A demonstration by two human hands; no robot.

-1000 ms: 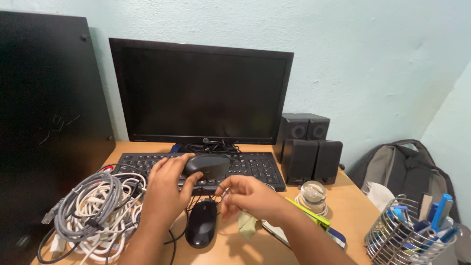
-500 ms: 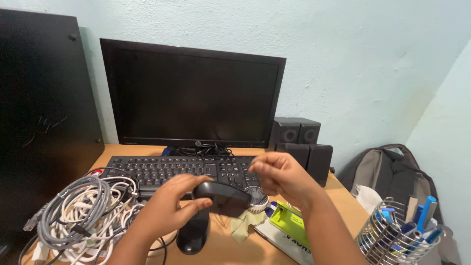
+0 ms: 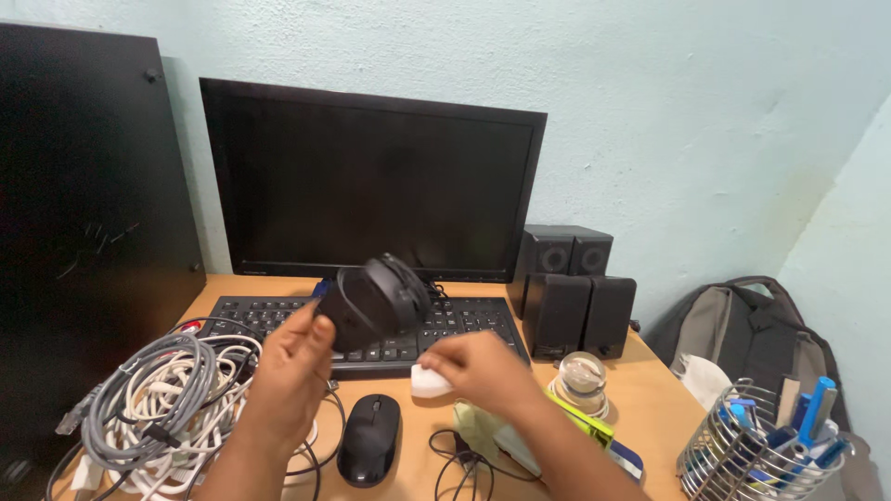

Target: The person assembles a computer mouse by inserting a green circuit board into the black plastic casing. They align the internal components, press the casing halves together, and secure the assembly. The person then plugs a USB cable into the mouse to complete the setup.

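My left hand (image 3: 288, 366) holds a black computer mouse (image 3: 373, 301) lifted above the black keyboard (image 3: 371, 327), its underside turned toward me. My right hand (image 3: 478, 366) hovers low over the desk, fingers closed on a small white object (image 3: 427, 380). A second black mouse (image 3: 369, 439) lies on the wooden desk (image 3: 640, 399) below both hands, with a thin black cord (image 3: 459, 459) looping beside it. A pale green cloth (image 3: 478, 427) lies partly hidden under my right wrist.
A dark monitor (image 3: 371, 181) stands behind the keyboard. Black speakers (image 3: 575, 292) stand right of it. A tangle of grey and white cables (image 3: 162, 404) fills the left. A glass ball (image 3: 580, 376), a wire pen holder (image 3: 766, 445) and a backpack (image 3: 756, 325) are at right.
My left hand raised the mouse and tilted its underside up. My right hand dropped from chest height to the desk and now has the small white object.
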